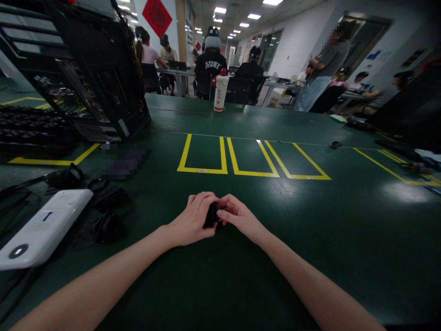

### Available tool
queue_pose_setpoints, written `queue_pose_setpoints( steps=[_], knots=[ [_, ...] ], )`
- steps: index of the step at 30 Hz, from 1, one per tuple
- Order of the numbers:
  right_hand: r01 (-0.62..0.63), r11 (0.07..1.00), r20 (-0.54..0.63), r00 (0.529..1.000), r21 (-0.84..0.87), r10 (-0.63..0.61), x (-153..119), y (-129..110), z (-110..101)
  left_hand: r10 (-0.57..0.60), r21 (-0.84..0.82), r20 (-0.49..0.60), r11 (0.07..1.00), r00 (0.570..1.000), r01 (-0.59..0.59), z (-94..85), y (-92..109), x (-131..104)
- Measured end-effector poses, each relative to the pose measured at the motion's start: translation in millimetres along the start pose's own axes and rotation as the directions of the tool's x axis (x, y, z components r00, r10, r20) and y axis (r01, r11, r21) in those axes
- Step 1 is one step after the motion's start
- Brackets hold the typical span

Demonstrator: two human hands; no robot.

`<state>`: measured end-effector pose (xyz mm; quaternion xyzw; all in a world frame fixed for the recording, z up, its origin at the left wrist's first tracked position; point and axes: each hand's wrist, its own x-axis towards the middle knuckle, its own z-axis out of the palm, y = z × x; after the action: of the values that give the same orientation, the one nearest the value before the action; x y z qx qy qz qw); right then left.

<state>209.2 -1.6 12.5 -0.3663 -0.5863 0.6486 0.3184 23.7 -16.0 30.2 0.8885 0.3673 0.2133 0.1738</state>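
A small black object point(211, 216) is between my two hands, low over the green table point(206, 280). My left hand point(193, 220) wraps round it from the left, fingers over its top and thumb at its near edge. From the right, my right hand point(237, 216) has its thumb and fingers pinched together at the object's right side. What exactly the right fingertips grip is too small and dark to make out. Both hands are in front of the yellow tape outlines point(203, 171).
At left lie a white device point(48, 225), black cables and dark parts point(103, 227). Behind them stands an open black computer case point(99, 78). A white bottle with a red lid point(220, 92) stands toward the far edge. Several people sit beyond the table; one stands at right.
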Motion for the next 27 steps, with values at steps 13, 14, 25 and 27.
queue_pose_setpoints(
  steps=[13,14,25,27],
  knots=[
    [-0.028,0.999,-0.031,0.999,-0.031,0.027,0,-4,2,0.019,0.012,-0.052,1.000,0.998,-0.018,11.1,-7,0],
    [-0.022,1.000,-0.010,1.000,-0.022,0.022,-1,-3,1,0.018,0.012,-0.051,1.000,0.999,-0.017,10.8,-7,0],
    [0.003,1.000,-0.060,0.998,-0.027,-0.005,0,-1,4,0.013,0.013,-0.012,1.000,1.000,-0.013,0.3,1,1],
    [-0.023,0.998,-0.050,0.999,-0.052,0.020,0,-1,3,0.011,0.016,-0.014,1.000,1.000,-0.010,0.0,1,0]
  ],
)
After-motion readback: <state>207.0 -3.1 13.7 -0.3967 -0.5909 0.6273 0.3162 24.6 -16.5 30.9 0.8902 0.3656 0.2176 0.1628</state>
